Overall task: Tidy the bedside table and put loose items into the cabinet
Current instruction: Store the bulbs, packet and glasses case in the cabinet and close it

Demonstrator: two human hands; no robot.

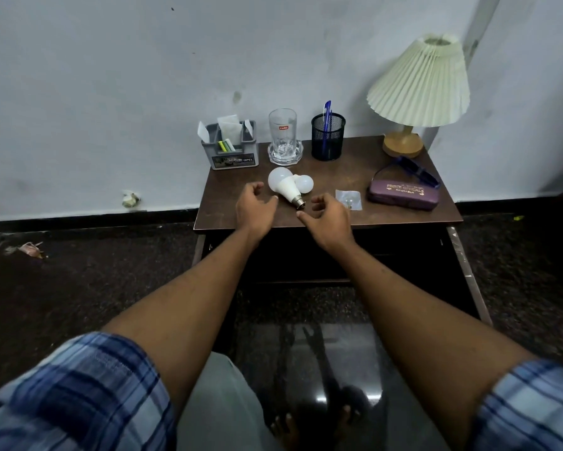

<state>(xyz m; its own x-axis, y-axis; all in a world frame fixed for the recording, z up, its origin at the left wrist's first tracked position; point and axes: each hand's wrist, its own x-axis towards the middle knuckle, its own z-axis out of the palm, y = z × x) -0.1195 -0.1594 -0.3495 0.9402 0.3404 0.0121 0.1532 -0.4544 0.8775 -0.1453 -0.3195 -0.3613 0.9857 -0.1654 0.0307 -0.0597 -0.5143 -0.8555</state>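
Readable markings: the grey organiser (231, 151), at 10 o'clock on the bedside table (348, 175), reads "OPEL". The drinking glass (282, 131) at 12 o'clock carries a small red label, too small to read. The purple spectacle case (403, 193) at 3 o'clock bears gold lettering ending in "OPTICALS".

The large bulb (285, 187) is white with a metal bayonet cap and lies on its side left of table centre, cap toward 5 o'clock. The small bulb (304, 183) touches it at its 2 o'clock.

The left hand (255, 206) hovers at 7 o'clock of the large bulb, fingers loosely curled and apart, holding nothing. The right hand (330, 216) hovers at 5 o'clock in the same condition.
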